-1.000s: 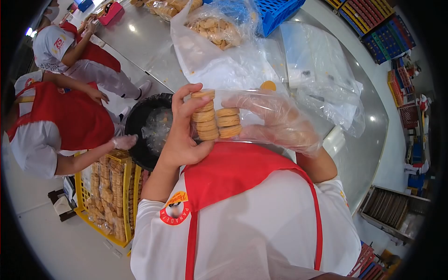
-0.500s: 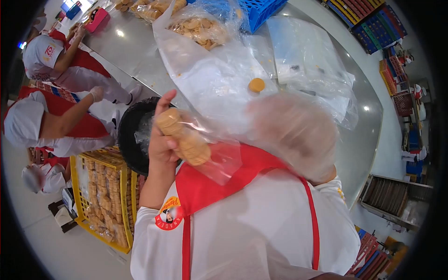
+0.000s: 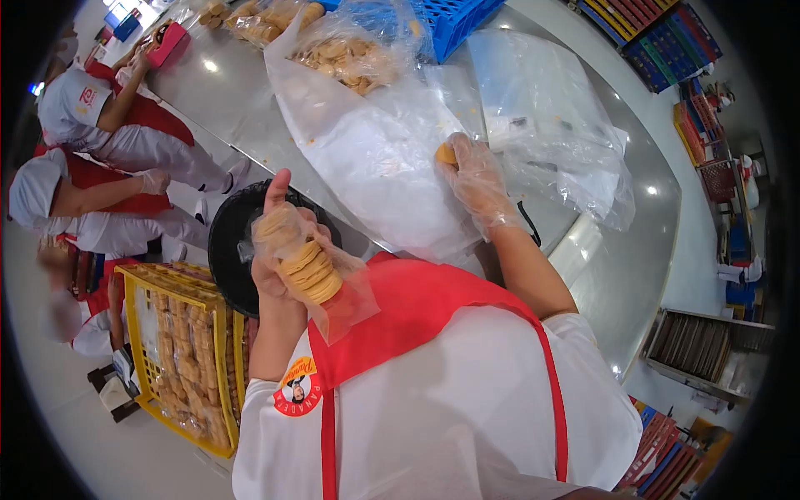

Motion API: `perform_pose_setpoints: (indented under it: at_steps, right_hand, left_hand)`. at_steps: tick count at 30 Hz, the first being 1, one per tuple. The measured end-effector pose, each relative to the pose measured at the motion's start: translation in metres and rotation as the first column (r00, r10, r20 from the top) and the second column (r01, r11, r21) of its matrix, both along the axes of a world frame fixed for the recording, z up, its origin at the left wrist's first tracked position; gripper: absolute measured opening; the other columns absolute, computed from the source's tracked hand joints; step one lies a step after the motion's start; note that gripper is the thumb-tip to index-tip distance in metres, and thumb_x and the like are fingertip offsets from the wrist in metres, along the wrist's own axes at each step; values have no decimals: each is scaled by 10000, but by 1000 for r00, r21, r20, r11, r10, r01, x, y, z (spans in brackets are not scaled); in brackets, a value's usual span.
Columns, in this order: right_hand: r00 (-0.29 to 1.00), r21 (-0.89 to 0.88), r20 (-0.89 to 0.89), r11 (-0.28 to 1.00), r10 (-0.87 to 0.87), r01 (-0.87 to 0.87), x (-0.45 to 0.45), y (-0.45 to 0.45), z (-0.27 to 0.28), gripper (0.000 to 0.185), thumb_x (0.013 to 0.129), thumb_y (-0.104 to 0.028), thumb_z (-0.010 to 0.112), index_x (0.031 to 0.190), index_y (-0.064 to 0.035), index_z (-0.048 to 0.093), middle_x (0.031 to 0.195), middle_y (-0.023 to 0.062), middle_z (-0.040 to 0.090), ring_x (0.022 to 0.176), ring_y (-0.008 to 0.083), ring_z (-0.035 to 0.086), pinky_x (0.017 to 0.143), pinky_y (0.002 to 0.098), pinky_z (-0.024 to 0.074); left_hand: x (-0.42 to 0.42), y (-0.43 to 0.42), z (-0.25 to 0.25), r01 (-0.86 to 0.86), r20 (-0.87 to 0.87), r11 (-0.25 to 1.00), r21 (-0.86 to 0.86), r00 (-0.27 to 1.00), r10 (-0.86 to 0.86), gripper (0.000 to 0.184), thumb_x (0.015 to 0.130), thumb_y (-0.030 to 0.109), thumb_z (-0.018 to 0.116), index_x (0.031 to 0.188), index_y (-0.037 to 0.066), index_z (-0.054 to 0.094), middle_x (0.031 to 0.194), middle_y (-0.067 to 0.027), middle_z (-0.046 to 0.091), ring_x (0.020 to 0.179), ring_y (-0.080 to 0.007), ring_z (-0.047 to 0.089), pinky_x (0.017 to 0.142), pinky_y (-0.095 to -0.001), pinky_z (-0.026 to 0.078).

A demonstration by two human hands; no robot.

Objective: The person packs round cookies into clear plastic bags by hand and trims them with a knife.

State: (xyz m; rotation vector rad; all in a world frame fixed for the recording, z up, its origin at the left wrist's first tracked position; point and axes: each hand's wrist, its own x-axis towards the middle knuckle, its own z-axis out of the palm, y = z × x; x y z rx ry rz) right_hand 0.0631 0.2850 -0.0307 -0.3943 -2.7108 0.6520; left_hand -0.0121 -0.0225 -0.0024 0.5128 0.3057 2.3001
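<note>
My left hand (image 3: 287, 242) is wrapped around a small clear bag of stacked round cookies (image 3: 311, 271), thumb pointing up. The bag's loose end hangs toward my red apron. My right hand (image 3: 482, 183), in a clear plastic glove, has its fingertips closed on a single round cookie (image 3: 447, 154) over a large clear plastic sheet or bag (image 3: 367, 158). Whether that cookie is lifted off the plastic, I cannot tell. At the far end of the plastic lies a heap of loose cookies (image 3: 354, 60).
Flat clear bags (image 3: 533, 92) lie on the steel table (image 3: 642, 250), near a blue crate (image 3: 458, 21). A black bin (image 3: 229, 250) stands by my left arm, with a yellow crate of packed cookies (image 3: 183, 358) beside it. Co-workers (image 3: 100, 108) stand at the left.
My right hand, blurred near my chest before, has moved forward and closed on the single cookie. My left hand has shifted slightly down and left, turning the bag so the stacked edges show.
</note>
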Motion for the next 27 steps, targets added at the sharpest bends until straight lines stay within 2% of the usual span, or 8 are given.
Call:
perform_pose_setpoints:
  at_steps: [3, 7, 12, 14, 17, 18, 21, 27]
  right_hand:
    - [997, -26, 36, 997, -66, 67, -2, -5, -6, 248, 898, -216, 669, 1082, -91, 558, 1058, 183, 647, 1026, 392, 602, 867, 493, 484]
    - [992, 24, 113, 998, -58, 56, -12, 1, -12, 278, 885, -198, 675, 1109, -91, 549, 1086, 192, 650, 1030, 405, 606, 871, 515, 480]
    - [998, 114, 50, 993, -46, 40, -15, 1, -11, 320, 852, -133, 693, 1133, -79, 551, 1003, 190, 668, 850, 371, 652, 793, 477, 519]
    - [997, -273, -52, 961, -54, 37, -12, -6, 8, 383, 833, -79, 690, 1188, -84, 543, 1046, 164, 666, 846, 312, 655, 774, 436, 530]
    - [979, -887, -197, 417, 45, -197, 0, -13, 49, 497, 799, 11, 661, 1267, -90, 526, 1061, 108, 629, 916, 226, 636, 803, 364, 526]
    - [959, -955, -277, 93, 66, -283, 6, -16, 62, 539, 786, 42, 647, 1292, -92, 518, 1058, 86, 611, 952, 198, 626, 823, 339, 521]
    - [913, -916, -391, -140, 118, -375, 23, -34, 96, 633, 766, 74, 696, 1350, -63, 495, 1135, 85, 598, 998, 185, 620, 840, 330, 522]
    - [931, -934, -326, 99, 163, -344, 45, -64, 126, 662, 789, 24, 772, 1382, -39, 484, 1188, 93, 600, 1101, 181, 604, 895, 322, 525]
  left_hand:
    - [6, 4, -14, -51, 37, 998, 35, 998, 50, 805, 941, 188, 665, 1587, 155, 185, 1082, -165, 590, 1000, -355, 655, 799, -491, 611]
    - [12, 6, -3, -92, 66, 981, -171, 992, 105, 1156, 670, 195, 940, 1557, 70, 209, 1031, -133, 657, 949, -272, 703, 845, -395, 599]
    - [13, 5, 2, -110, 34, 979, -171, 992, 118, 1137, 651, 145, 922, 1554, 84, 233, 1037, -182, 690, 931, -279, 711, 852, -378, 594]
    - [13, 4, 2, -155, 23, 975, -160, 987, 160, 1131, 652, 148, 924, 1551, 80, 240, 1036, -174, 691, 945, -280, 711, 857, -381, 595]
    - [14, 3, 2, -190, 22, 964, -187, 980, 197, 1126, 652, 156, 928, 1548, 76, 251, 1039, -156, 688, 960, -278, 707, 864, -388, 596]
    - [13, 3, 2, -194, 21, 960, -201, 979, 202, 1124, 651, 158, 929, 1547, 75, 254, 1041, -149, 686, 965, -277, 706, 866, -390, 596]
    - [12, 7, 0, -219, 66, 947, -233, 969, 240, 1123, 652, 171, 934, 1545, 74, 260, 1051, -127, 676, 962, -282, 704, 867, -409, 598]
    - [8, 13, -4, -238, 35, 926, -293, 965, 259, 964, 700, 100, 846, 1508, 75, 323, 1068, -109, 662, 1040, -270, 670, 952, -427, 559]
